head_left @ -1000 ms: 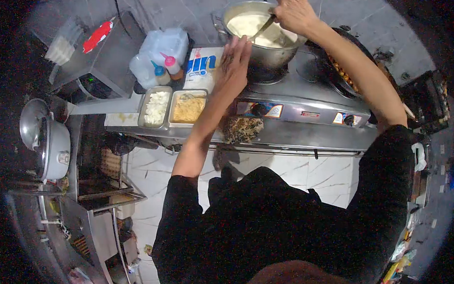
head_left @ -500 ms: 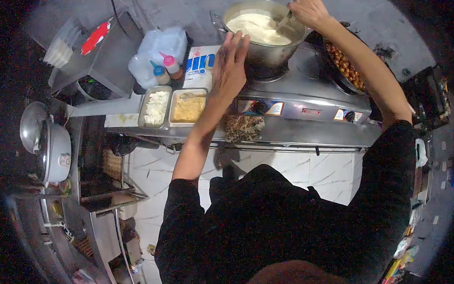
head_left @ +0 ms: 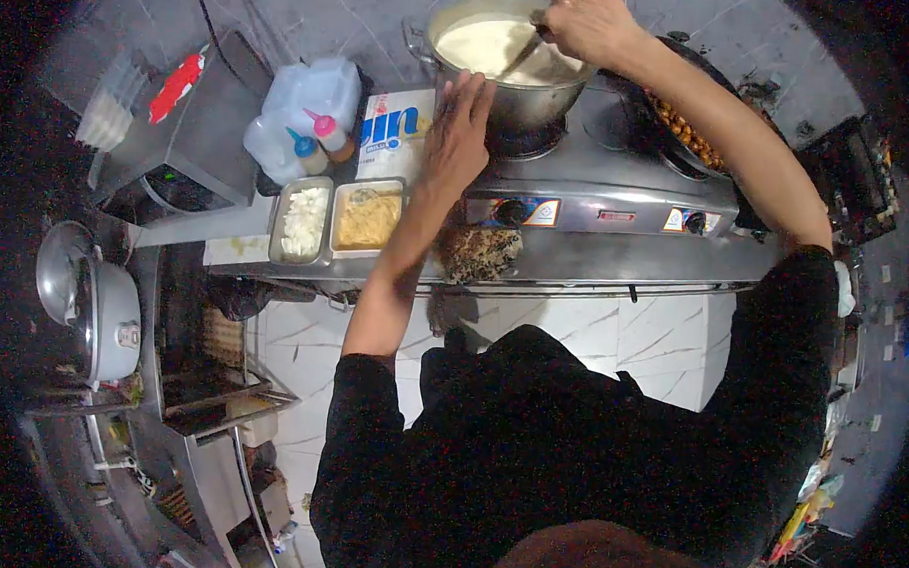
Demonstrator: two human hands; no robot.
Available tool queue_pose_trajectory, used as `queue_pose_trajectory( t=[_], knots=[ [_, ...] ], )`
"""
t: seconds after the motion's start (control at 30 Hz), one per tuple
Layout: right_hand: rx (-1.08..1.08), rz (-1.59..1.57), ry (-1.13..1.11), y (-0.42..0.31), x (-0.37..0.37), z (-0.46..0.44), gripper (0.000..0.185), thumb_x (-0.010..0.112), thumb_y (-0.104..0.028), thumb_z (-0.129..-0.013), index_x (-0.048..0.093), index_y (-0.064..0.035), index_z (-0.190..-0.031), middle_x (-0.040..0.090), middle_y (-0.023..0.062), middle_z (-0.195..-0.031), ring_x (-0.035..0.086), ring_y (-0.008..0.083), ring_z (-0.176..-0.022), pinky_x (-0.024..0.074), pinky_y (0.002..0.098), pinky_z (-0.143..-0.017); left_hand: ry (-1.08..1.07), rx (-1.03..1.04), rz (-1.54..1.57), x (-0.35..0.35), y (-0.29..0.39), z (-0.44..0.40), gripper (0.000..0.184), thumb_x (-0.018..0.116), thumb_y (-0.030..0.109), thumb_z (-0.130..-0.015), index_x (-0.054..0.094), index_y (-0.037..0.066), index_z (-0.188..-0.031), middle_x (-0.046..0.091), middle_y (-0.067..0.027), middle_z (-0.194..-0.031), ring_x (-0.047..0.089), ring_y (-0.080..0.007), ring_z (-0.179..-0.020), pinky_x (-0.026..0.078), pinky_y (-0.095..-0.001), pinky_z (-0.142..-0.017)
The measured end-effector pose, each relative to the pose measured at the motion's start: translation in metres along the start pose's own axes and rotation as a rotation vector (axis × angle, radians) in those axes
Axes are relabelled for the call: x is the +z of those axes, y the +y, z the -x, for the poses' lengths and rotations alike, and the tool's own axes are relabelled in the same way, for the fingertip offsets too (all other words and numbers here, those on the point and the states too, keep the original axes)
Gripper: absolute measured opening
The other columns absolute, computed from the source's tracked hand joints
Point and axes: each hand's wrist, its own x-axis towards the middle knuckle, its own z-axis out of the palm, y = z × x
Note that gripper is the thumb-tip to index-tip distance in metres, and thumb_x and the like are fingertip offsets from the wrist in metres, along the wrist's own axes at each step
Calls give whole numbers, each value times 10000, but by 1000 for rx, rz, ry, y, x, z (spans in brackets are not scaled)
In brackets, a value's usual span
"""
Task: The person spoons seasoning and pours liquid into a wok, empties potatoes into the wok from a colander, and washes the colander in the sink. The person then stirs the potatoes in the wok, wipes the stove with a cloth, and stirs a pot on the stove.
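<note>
A large metal pot (head_left: pixel 521 98) stands on the left burner of the stove, with a creamy pale-yellow liquid (head_left: pixel 483 47) inside. My right hand (head_left: pixel 592 26) is closed round the handle of a long stirring utensil (head_left: pixel 522 58), which slants down into the liquid; its lower end is hidden. My left hand (head_left: pixel 462 134) has its fingers stretched out at the pot's near left side, the tips close to the rim. Whether they touch the pot, I cannot tell. Beside that hand lies a white packet with blue lettering (head_left: pixel 395 127).
Two trays hold white pieces (head_left: pixel 305 219) and a yellow mash (head_left: pixel 367 217). Squeeze bottles (head_left: pixel 329 131) and clear plastic containers (head_left: pixel 311 94) stand behind them. A wok of brown pieces (head_left: pixel 688 132) sits on the right burner. Speckled dark residue (head_left: pixel 481 255) lies at the stove front.
My right hand has moved left and a little downward over the pot, carrying the utensil through the liquid. My left hand stays by the pot. The view has shifted slightly.
</note>
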Motion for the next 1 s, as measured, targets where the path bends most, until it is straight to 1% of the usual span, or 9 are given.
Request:
queue_pose_trajectory(
  t=[0.13, 0.17, 0.3, 0.4, 0.5, 0.6, 0.7, 0.9, 1.0],
  knots=[
    [53, 22, -35, 1, 33, -27, 124, 554, -187, -668, 643, -114, -622, 577, 92, -689, 501, 230, -919, 257, 484, -906, -9, -19, 42, -5, 0, -8, 556, 522, -90, -630, 442, -17, -1175, 416, -162, -1223, 383, -331, -1190, 287, -418, -1035],
    [83, 52, -129, 3, 39, -34, 143, 552, -198, -683, 662, -110, -659, 601, 107, -754, 485, 244, -961, 236, 494, -936, -10, -23, 38, -5, 0, -10, 535, 519, -90, -632, 450, -15, -1158, 420, -163, -1215, 390, -333, -1182, 299, -420, -1026],
    [94, 159, -43, 16, 75, -46, 211, 511, -223, -740, 681, -101, -709, 629, 112, -863, 467, 247, -1016, 210, 487, -974, -5, -37, 7, -6, 1, -11, 482, 503, -91, -640, 468, -2, -1112, 427, -167, -1193, 419, -352, -1138, 353, -421, -981],
    [99, 205, -172, 25, 80, -40, 228, 487, -213, -764, 681, -103, -719, 633, 104, -880, 461, 249, -1032, 203, 484, -985, -50, -101, 38, -5, 1, -11, 561, 524, -84, -611, 467, 45, -1153, 435, -134, -1213, 421, -342, -1144, 362, -398, -982],
    [107, 218, -170, 24, 70, -27, 221, 505, -248, -757, 678, -117, -717, 632, 98, -868, 462, 243, -1027, 203, 484, -984, -40, -105, 46, -5, 3, -10, 555, 523, -90, -602, 468, 46, -1137, 438, -132, -1193, 435, -343, -1115, 383, -396, -957],
    [58, 45, -119, 19, 38, -7, 198, 550, -290, -715, 671, -134, -703, 628, 95, -839, 471, 234, -1008, 203, 492, -981, 44, -40, 3, -2, 2, -11, 554, 526, -98, -592, 473, 47, -1124, 441, -135, -1182, 431, -341, -1120, 388, -396, -952],
    [57, 49, -129, 20, 41, 0, 196, 593, -332, -657, 663, -151, -689, 622, 89, -809, 483, 228, -978, 213, 494, -969, -2, -35, -23, -4, 3, -12, 540, 550, -68, -602, 459, 24, -1126, 447, -130, -1146, 432, -327, -1122, 321, -385, -1016],
    [22, 91, -151, 6, 1, 11, 177, 584, -319, -641, 651, -156, -629, 596, 57, -722, 509, 207, -894, 255, 486, -919, 29, 15, -65, -4, 1, -13, 526, 549, -64, -597, 471, 33, -1109, 464, -117, -1103, 425, -294, -1135, 303, -395, -1028],
    [42, 81, -75, 8, 3, 15, 160, 570, -295, -654, 640, -164, -596, 583, 43, -688, 520, 196, -857, 271, 483, -889, 21, 18, -80, -7, 4, -15, 480, 548, -56, -606, 487, 28, -1075, 474, -110, -1073, 435, -294, -1113, 310, -406, -1016]
  ],
)
